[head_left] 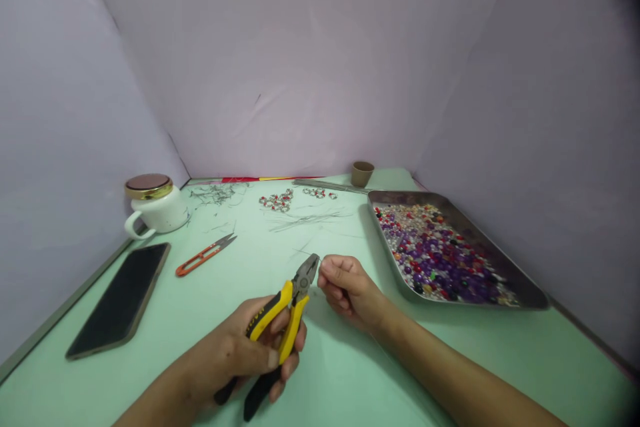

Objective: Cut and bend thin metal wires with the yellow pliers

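My left hand (250, 343) is closed around the yellow-and-black handles of a pair of pliers (302, 280), whose jaws point up and to the right. Just right of the jaw tips, my right hand (347, 283) pinches with thumb and forefinger at a thin piece of wire (321, 260). Most of that wire is too fine to follow, and I cannot tell whether the jaws grip it. Beyond the hands lie loose cut wires (307, 219) and a cluster of small wire rings with red and clear beads (277, 200). A smaller group of beaded rings (317, 193) sits beside it.
A metal tray (463, 213) of mixed beads (440, 253) stands at the right. On the left are a phone (120, 300), orange thread snips (205, 255) and a lidded white mug (163, 210). Farther back are wire scraps (215, 193), long wires (327, 184) and a small brown cup (362, 175).
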The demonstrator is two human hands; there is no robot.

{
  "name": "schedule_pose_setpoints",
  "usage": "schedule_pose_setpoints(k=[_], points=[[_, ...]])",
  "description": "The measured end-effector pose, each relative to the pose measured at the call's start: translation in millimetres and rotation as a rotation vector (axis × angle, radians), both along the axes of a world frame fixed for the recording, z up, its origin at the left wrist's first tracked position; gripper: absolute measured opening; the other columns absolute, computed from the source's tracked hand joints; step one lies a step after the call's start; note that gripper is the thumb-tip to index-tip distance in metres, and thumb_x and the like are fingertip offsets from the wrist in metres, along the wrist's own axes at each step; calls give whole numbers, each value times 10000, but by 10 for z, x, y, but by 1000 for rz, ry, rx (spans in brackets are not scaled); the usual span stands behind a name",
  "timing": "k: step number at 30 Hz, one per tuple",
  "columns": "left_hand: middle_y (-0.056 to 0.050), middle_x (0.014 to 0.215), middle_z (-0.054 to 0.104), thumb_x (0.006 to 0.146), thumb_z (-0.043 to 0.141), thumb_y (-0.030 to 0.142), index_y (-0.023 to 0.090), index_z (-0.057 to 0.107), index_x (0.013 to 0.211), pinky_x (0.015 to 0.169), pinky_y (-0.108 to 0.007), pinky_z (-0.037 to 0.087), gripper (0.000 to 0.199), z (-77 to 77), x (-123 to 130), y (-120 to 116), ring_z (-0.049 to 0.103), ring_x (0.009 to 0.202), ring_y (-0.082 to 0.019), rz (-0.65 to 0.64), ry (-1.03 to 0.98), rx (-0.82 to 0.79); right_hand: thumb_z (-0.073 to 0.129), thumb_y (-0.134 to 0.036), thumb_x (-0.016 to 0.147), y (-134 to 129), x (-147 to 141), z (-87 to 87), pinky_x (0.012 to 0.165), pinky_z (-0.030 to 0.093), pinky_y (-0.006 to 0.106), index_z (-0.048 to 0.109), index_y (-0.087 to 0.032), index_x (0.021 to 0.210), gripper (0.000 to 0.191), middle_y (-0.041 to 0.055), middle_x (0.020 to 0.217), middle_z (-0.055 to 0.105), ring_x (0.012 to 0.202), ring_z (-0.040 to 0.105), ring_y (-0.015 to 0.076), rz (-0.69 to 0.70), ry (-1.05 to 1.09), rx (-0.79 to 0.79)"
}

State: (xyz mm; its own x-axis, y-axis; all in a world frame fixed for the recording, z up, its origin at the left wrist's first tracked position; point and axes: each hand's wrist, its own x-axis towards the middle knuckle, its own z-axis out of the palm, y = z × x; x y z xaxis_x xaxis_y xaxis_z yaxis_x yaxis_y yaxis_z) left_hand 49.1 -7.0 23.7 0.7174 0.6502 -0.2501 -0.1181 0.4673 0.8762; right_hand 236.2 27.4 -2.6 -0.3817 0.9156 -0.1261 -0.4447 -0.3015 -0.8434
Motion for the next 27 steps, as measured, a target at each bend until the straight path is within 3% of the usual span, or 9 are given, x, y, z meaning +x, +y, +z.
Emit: schedule_pose_setpoints(k=[3, 6, 8, 14, 18, 22, 27], points=[[20, 653, 496, 612, 425, 54, 179, 446, 787, 501, -235, 380, 216, 110, 21, -29, 459, 530, -101, 42, 438, 269, 629, -377, 683, -3, -24, -12, 248, 111, 146, 546, -133, 585, 276, -97, 347, 332, 262, 184, 10, -29, -47, -55], [19, 653, 492, 637, 385, 49, 193, 428, 739, 558, -242, 356, 182, 111, 34, -63, 458, 600, -128, 133, 865, 581, 620, -388, 681, -14, -52, -13, 242, 102, 149, 541, -134, 581, 285, -99, 338, 331, 253, 173, 11, -27, -98, -89], [10, 674, 503, 657, 379, 49, 204, 388, 720, 582, -244, 346, 167, 64, 34, -79, 474, 636, -144, 146, 1020, 713, 620, -393, 677, -20, -60, -1, 242, 107, 150, 542, -133, 576, 289, -100, 330, 327, 248, 176, 11, -26, -130, -80], [-28, 758, 484, 627, 352, -11, 212, 343, 754, 527, -244, 289, 257, 34, 63, -70, 474, 615, -164, 64, 1350, 878, 616, -405, 678, 6, -37, 27, 251, 114, 155, 563, -125, 594, 297, -103, 333, 326, 239, 190, 4, -40, -212, -10], [-23, 754, 486, 632, 359, 15, 208, 365, 772, 538, -249, 301, 239, 86, 69, -39, 476, 630, -170, 91, 1331, 821, 615, -401, 679, 28, -30, 24, 263, 116, 155, 598, -119, 703, 283, -100, 385, 363, 258, 214, 2, -54, -268, 17], [7, 706, 501, 646, 369, 72, 202, 396, 740, 583, -245, 345, 163, 145, 34, 2, 482, 668, -157, 118, 1038, 650, 632, -381, 669, 40, -16, 29, 270, 129, 156, 588, -128, 719, 261, -97, 395, 380, 268, 225, 5, -81, -273, 36], [22, 731, 517, 607, 408, 77, 180, 441, 806, 579, -229, 356, 226, 268, 8, 35, 459, 645, -123, 85, 790, 442, 629, -371, 674, 52, 7, 27, 278, 104, 161, 580, -131, 727, 251, -109, 395, 337, 281, 176, 4, -35, -189, 39]])
